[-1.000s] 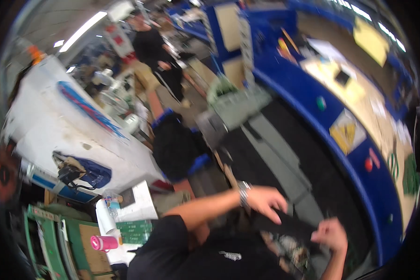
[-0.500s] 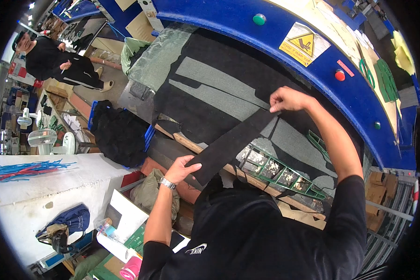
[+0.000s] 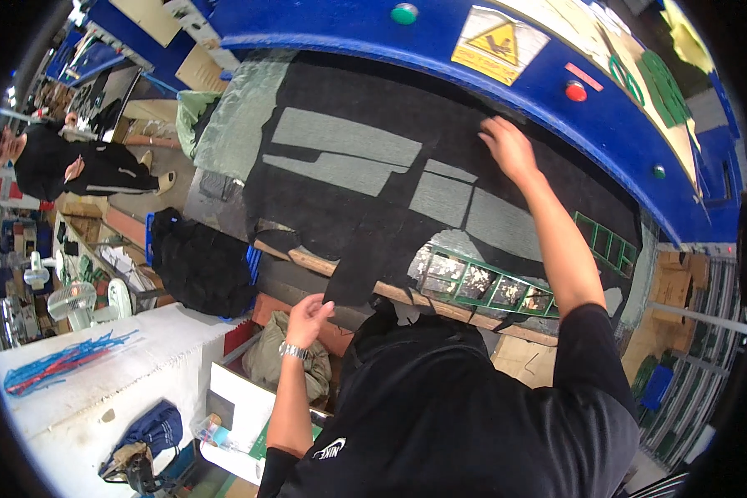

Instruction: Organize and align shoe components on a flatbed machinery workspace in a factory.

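Observation:
A long black fabric strip (image 3: 358, 267) runs from the dark sheet down over the near wooden rail. Its lower corner meets the fingertips of my left hand (image 3: 307, 322), which look closed on it, though the grip is partly hidden. My right hand (image 3: 509, 148) is raised over the far part of the black sheet material (image 3: 332, 81), fingers stretched out and holding nothing. Gaps cut in that sheet show grey-green surface (image 3: 344, 135) beneath. Along the near edge lies a green ladder-shaped cutting die (image 3: 481, 286); a smaller green die (image 3: 604, 242) lies farther right.
A blue machine beam (image 3: 349, 31) with a yellow warning sign (image 3: 500, 43) and a red button (image 3: 576, 91) spans the far side. Left stand a blue crate heaped with black pieces (image 3: 201, 261), a white table (image 3: 66, 407) and fans (image 3: 73, 303). Another person (image 3: 79, 162) stands farther off.
My right hand has let go of the strip's far end and moved away over the sheet. The strip now lies steeper across the sheet and rail. The whole view has shifted slightly.

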The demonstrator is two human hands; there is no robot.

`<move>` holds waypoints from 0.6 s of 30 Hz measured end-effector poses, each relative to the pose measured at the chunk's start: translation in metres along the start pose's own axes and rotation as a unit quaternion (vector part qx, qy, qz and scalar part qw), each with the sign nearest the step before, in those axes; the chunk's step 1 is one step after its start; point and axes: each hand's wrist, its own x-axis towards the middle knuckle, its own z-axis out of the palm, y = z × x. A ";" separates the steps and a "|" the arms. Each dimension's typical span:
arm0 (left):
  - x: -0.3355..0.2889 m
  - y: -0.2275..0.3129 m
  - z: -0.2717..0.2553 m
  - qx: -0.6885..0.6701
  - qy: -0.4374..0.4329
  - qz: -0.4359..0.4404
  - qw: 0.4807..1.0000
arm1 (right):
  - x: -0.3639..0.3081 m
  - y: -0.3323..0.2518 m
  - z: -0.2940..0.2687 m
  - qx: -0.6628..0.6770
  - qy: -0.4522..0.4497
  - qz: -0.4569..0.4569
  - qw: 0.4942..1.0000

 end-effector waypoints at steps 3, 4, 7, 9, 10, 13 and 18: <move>-0.012 0.030 -0.001 0.206 0.103 0.139 0.963 | -0.090 0.062 -0.069 -0.042 -0.094 0.074 0.992; -0.014 0.044 0.005 0.219 0.119 0.162 0.955 | -0.121 0.079 -0.094 -0.054 -0.149 0.120 0.980; -0.005 0.100 0.062 0.221 0.094 0.173 0.955 | -0.203 0.123 -0.146 -0.070 -0.188 0.159 0.967; 0.017 0.126 0.125 0.215 0.020 0.197 0.956 | -0.235 0.146 -0.158 -0.072 -0.207 0.163 0.962; 0.030 0.136 0.163 0.213 -0.026 0.214 0.953 | -0.249 0.155 -0.161 -0.074 -0.228 0.153 0.959; 0.063 0.156 0.277 0.287 -0.131 0.254 0.914 | -0.268 0.186 -0.154 -0.016 -0.226 0.148 0.963; 0.116 0.152 0.398 0.407 -0.122 0.417 0.804 | -0.257 0.215 -0.172 0.082 -0.199 0.098 0.972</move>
